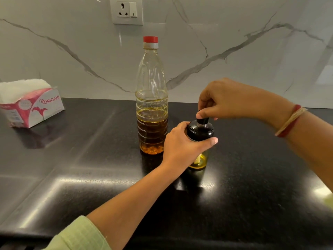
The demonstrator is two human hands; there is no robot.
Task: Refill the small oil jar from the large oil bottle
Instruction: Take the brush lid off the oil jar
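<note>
A tall clear plastic oil bottle [152, 105] with a red cap stands upright on the black counter, roughly one third full of amber oil. Just to its right stands the small glass oil jar [199, 161], with a little yellow oil at its bottom and a black lid [200, 131]. My left hand [182, 143] wraps around the jar just under the lid. My right hand [232, 100] pinches the small black knob [202, 121] on top of the lid with its fingertips. The jar's middle is hidden by my left hand.
A pink and white tissue box [34, 105] sits at the far left of the black counter [90, 177]. A marble wall with a socket plate [127, 10] rises behind the bottle. The counter's front edge runs along the bottom.
</note>
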